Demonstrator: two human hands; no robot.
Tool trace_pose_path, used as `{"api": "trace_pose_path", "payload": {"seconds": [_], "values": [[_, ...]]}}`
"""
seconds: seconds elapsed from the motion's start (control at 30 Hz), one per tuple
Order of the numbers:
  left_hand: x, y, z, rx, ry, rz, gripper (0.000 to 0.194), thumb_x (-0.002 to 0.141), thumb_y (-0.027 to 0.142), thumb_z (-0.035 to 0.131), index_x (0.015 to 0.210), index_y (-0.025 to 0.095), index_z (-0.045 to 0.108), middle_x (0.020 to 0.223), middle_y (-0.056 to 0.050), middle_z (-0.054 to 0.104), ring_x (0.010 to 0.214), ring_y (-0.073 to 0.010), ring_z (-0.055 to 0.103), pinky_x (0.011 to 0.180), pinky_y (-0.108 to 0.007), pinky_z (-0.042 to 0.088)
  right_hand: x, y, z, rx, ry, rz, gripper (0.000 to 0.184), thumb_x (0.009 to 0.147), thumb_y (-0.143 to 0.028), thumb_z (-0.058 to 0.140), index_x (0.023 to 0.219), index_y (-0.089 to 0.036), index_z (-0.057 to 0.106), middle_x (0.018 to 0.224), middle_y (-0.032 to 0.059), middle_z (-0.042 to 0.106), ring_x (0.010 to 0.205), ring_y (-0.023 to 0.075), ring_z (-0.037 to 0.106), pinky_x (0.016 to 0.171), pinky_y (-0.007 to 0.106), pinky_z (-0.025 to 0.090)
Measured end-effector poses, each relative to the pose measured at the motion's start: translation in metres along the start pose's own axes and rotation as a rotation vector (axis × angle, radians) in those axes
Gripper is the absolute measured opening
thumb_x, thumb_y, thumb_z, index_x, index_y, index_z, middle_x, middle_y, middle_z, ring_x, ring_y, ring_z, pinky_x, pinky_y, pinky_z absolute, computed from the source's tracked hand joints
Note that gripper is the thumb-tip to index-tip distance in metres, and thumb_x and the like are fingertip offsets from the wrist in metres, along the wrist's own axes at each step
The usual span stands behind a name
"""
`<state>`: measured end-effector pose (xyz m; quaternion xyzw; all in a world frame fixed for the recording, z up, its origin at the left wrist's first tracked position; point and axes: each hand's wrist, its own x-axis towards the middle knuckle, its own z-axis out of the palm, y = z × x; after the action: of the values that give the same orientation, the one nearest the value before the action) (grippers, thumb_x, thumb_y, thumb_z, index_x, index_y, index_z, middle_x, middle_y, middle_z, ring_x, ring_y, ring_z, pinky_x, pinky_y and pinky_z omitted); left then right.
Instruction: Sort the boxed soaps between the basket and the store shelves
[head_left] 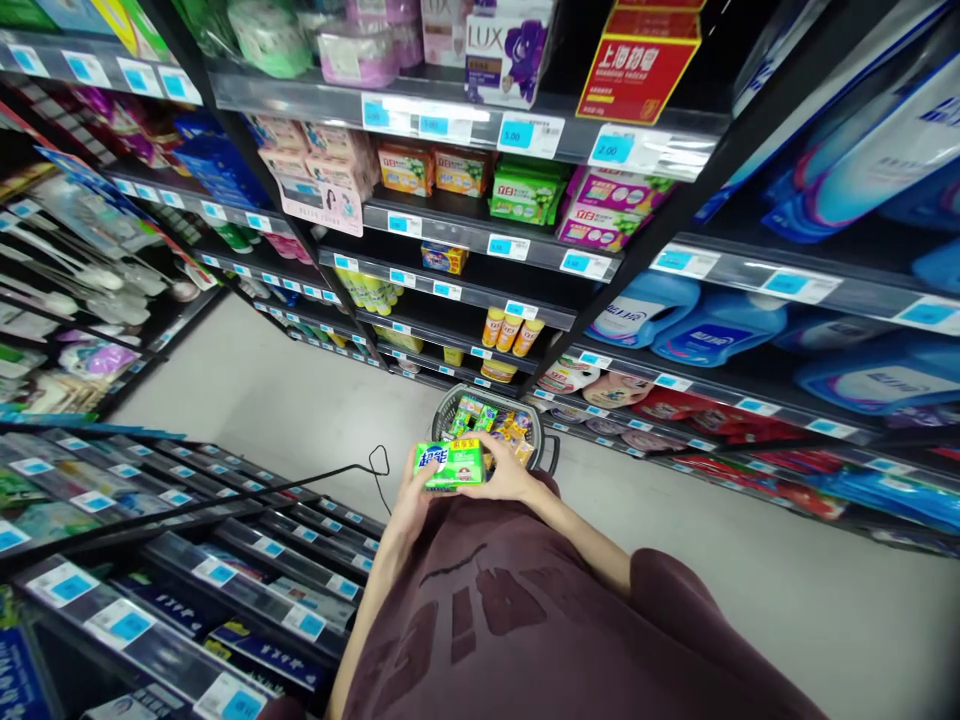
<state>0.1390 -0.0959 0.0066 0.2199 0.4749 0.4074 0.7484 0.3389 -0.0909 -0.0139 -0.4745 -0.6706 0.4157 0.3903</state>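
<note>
A green soap package [459, 467] with blue and white lettering is held level in front of my body. My left hand [415, 492] grips its left end, the thumb lying over the front. On the other end, my right hand [504, 472] has its fingers along the top edge and the thumb underneath. Just beyond the package, a grey plastic shopping basket [444, 408] stands on the floor. Green packs [476, 411] and orange-yellow packs [516, 428] lie in it, partly hidden by the package and my right hand.
Ahead, a shelf rack holds orange soap packs [405, 170], green soap packs [525, 195] and yellow bottles [510, 332]. Blue detergent bottles [705, 330] line the right shelves. Another rack [225, 570] stands close on my left, with a black wire hook [379, 461] reaching over the grey floor [300, 400].
</note>
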Motion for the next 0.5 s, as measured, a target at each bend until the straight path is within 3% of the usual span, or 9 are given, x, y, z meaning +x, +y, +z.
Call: {"api": "trace_pose_path", "payload": {"seconds": [0.27,0.5], "values": [[0.002,-0.001,-0.001,-0.020,0.154,-0.029,0.056,0.072,0.045,0.084,0.114,0.022,0.056,0.098,-0.004,0.073,0.082,-0.0235,0.073,0.068,-0.032,0.059,0.009,-0.003,-0.002,0.124,-0.189,0.106,0.079,0.071,-0.046,0.087,0.138,-0.023,0.052,0.132,0.0126,0.064,0.114,0.0289,0.066,0.097,0.042,0.052],[0.003,-0.016,-0.004,-0.064,0.206,-0.082,0.059,0.073,0.048,0.083,0.118,0.019,0.057,0.100,-0.007,0.074,0.081,-0.0247,0.074,0.067,-0.034,0.059,0.011,0.014,-0.006,0.264,-0.348,0.176,0.084,0.075,-0.056,0.082,0.143,-0.024,0.045,0.135,0.0117,0.058,0.123,0.0289,0.059,0.106,0.043,0.046]]}}
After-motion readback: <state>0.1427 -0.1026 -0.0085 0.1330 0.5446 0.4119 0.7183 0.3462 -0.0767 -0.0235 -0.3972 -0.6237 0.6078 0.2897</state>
